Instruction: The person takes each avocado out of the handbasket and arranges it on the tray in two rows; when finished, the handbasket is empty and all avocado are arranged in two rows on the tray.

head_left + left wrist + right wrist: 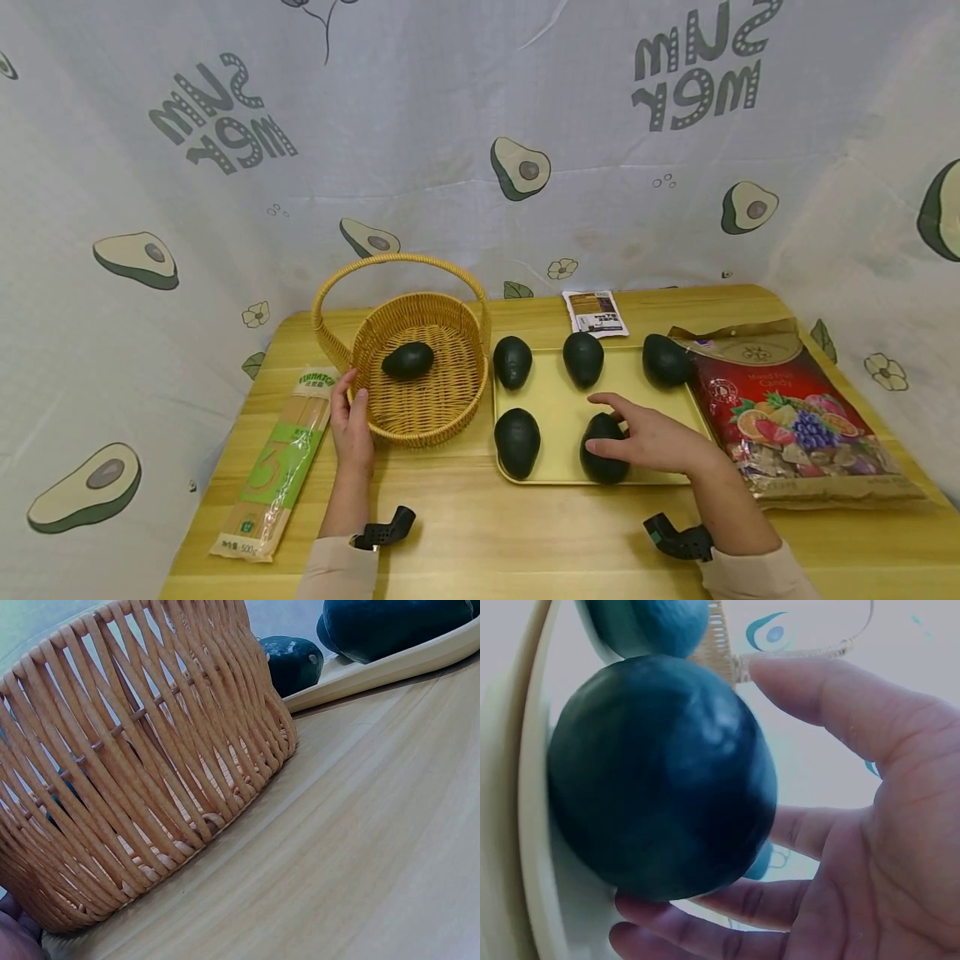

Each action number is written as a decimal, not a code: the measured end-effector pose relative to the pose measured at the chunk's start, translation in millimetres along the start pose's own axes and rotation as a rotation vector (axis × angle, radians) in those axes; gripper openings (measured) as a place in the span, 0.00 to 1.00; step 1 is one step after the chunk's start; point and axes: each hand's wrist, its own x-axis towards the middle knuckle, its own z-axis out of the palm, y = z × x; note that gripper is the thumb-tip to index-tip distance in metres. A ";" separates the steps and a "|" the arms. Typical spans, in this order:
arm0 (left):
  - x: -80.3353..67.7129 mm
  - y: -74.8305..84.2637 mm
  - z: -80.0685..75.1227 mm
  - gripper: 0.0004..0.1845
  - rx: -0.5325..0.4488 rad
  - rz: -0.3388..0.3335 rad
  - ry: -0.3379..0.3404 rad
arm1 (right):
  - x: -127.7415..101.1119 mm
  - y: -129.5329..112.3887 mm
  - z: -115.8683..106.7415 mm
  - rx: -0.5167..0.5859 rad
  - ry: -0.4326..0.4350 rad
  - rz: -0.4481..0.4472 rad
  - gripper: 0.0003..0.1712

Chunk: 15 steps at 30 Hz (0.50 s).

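Note:
A dark green avocado (597, 467) lies on the front of a pale yellow tray (558, 421). My right hand (660, 437) is spread around it; in the right wrist view the thumb stands apart from the avocado (664, 776), with fingers reaching along its far side. Several more avocados (517, 443) sit on the tray. To the left, a wicker basket (457, 421) with a tall hoop handle has one avocado (408, 361) inside. My left hand (352, 433) rests against the basket's left outer side, its fingers fairly straight. The left wrist view mostly hides that hand behind the wicker (150, 750).
A packet of noodles (273, 467) lies left of the basket. A large red candy bag (795, 417) leans at the tray's right edge. Behind the tray is a small white sachet (595, 314). A printed cloth (450, 108) hangs behind the wooden table (450, 533).

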 end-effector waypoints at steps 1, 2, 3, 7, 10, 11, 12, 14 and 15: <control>-0.1 0.1 0.1 0.21 0.000 0.000 0.001 | -0.6 0.5 -1.0 0.003 0.002 0.003 0.47; 0.1 -0.1 0.1 0.21 0.000 0.000 0.001 | -1.2 1.1 -2.1 0.005 0.003 0.003 0.47; 0.4 -0.4 0.0 0.21 0.000 0.002 0.002 | -1.6 1.6 -3.1 0.009 0.005 0.009 0.47; 0.4 -0.2 0.1 0.21 -0.003 0.014 0.001 | -3.5 3.6 -6.3 0.015 0.005 0.019 0.49; 0.4 -0.4 0.0 0.21 -0.007 0.019 0.000 | -5.5 4.6 -8.1 0.023 0.001 0.018 0.49; 0.3 -0.7 -0.1 0.21 -0.007 0.019 -0.001 | -6.0 4.7 -8.4 0.024 0.002 0.020 0.49; 0.3 -0.7 -0.1 0.21 -0.007 0.018 0.000 | -6.1 4.8 -8.5 0.028 0.002 0.018 0.48; 0.3 -0.8 0.0 0.21 -0.007 0.016 0.001 | -5.7 4.4 -7.6 0.025 0.009 0.011 0.47; 0.2 -0.8 0.0 0.21 -0.006 0.014 0.002 | -5.0 3.8 -6.8 0.022 0.017 0.009 0.47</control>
